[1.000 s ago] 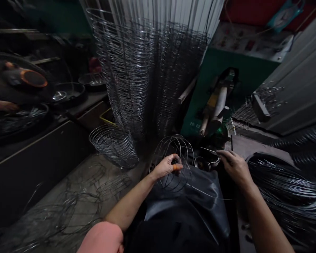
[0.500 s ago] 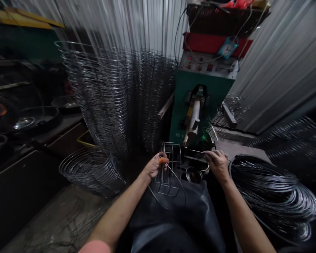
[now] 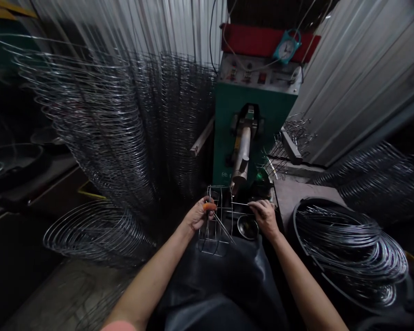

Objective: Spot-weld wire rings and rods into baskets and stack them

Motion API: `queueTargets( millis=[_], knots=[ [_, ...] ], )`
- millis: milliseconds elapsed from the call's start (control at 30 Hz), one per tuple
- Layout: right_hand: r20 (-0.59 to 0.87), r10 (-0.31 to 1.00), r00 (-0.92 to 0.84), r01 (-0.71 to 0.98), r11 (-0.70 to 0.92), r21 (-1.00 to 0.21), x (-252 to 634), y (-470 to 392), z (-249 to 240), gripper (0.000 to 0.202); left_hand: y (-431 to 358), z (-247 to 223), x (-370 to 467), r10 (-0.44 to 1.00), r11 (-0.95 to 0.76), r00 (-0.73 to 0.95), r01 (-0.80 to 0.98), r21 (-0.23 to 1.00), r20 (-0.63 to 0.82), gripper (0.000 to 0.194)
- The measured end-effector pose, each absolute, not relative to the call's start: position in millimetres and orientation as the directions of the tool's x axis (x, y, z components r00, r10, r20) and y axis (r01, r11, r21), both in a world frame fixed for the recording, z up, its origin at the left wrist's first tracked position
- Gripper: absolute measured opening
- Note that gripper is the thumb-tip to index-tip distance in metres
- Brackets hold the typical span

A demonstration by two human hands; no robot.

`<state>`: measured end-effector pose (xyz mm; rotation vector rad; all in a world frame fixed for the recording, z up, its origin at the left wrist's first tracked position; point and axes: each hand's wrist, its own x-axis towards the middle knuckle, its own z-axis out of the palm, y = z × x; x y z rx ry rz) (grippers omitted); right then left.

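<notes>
- an open wire frame (image 3: 221,214) is held above the dark apron (image 3: 227,282), just in front of and below the tip of the metal arm (image 3: 242,154) of the green machine (image 3: 222,133).
- the frame is gripped at its left side by the left hand (image 3: 197,215), whose fingers are curled closed; an orange wrap (image 3: 209,207) is worn on one of them.
- a thin straight wire (image 3: 240,203) is pinched by the right hand (image 3: 265,218), with fingertips brought together and the palm turned down; its far end is pointed at the frame, near the arm's tip.
- as far as can be judged, much of the frame has been formed: curved wires and crosspieces are already seen held together as one piece.
- the straight wire is judged not yet to be finished with, since it is held by the fingers; whether it has been joined or only laid against the frame cannot be told.
- loose-looking wire ends (image 3: 225,228) are seen slanting down from the left hand; whether they are fixed cannot be made out.
- plenty of material is left: coiled wire (image 3: 348,248) is heaped in a black tub (image 3: 298,239), and stacked hoops (image 3: 100,119) are stood at the left.
</notes>
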<state>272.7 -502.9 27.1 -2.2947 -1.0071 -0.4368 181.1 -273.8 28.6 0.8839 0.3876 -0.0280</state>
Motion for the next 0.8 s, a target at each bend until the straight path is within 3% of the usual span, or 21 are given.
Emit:
queueTargets(
  millis=[800],
  knots=[
    [0.47,0.585,0.661,0.75,-0.507,-0.425,314.5,-499.1,15.2,0.021,-267.9,18.3,213.2,0.136,0.678,0.921,0.183,0.712,-0.365,0.035]
  ],
)
